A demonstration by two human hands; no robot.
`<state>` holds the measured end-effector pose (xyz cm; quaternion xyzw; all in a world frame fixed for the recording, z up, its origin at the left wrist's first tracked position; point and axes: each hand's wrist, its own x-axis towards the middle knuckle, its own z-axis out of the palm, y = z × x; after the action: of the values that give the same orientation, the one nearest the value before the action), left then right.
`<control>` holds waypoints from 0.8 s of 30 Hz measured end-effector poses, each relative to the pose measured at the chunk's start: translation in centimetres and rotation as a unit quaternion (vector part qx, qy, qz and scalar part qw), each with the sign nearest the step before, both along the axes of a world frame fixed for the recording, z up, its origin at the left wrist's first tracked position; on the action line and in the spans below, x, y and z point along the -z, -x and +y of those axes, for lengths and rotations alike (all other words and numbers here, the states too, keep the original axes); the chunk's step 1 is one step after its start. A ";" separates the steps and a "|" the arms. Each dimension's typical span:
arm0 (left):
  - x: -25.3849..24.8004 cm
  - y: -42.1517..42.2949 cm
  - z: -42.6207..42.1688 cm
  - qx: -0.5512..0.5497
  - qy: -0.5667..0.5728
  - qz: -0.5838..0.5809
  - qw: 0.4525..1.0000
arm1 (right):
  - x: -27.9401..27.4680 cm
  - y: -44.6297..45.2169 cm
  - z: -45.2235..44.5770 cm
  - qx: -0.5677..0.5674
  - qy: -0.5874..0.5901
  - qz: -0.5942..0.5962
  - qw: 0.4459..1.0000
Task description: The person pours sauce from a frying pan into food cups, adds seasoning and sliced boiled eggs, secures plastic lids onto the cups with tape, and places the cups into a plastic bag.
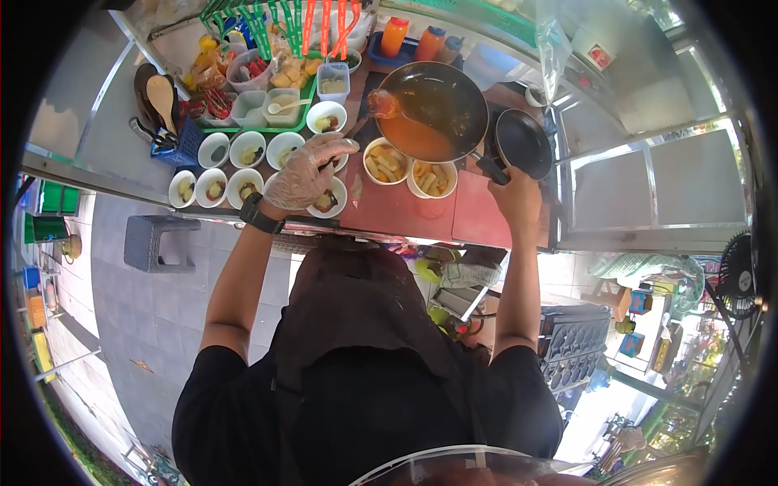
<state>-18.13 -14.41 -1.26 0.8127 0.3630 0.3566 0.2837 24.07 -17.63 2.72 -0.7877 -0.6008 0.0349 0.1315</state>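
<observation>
My right hand (515, 198) is wrapped round the handle of a large dark frying pan (455, 95). The pan leans toward me, with orange sauce (417, 136) pooled on its near side. My left hand (308, 174), in a clear plastic glove, is closed on the dark handle of a cooking utensil (383, 104); its sauce-coated head rests in the pan, and its exact shape is unclear. Below the pan's rim stand two paper bowls of pale, cut food, a left bowl (386, 161) and a right bowl (433, 179). Small white bowls (246, 149) surround my gloved hand, partly hidden by it.
A smaller black pan (524, 144) sits right of the large one. Sauce bottles (395, 37) line the back. A green tray (312, 89) holds ingredient tubs; a blue basket (189, 146) holds utensils. A stool (162, 243) stands on the floor at left.
</observation>
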 end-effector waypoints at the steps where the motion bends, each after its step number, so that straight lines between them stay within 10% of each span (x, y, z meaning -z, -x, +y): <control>1: -0.1 0.2 -0.3 -0.002 0.003 -0.002 1.000 | 0.1 0.1 -0.5 -0.002 0.003 -0.002 1.000; 24: 1.7 1.4 -3.3 0.011 0.006 -0.042 0.999 | -0.9 2.0 -4.0 0.036 -0.050 -0.079 0.995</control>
<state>-19.52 -17.67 -2.91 0.7995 0.3438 0.3851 0.3071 22.12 -21.61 3.64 -0.8018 -0.5813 -0.0624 0.1234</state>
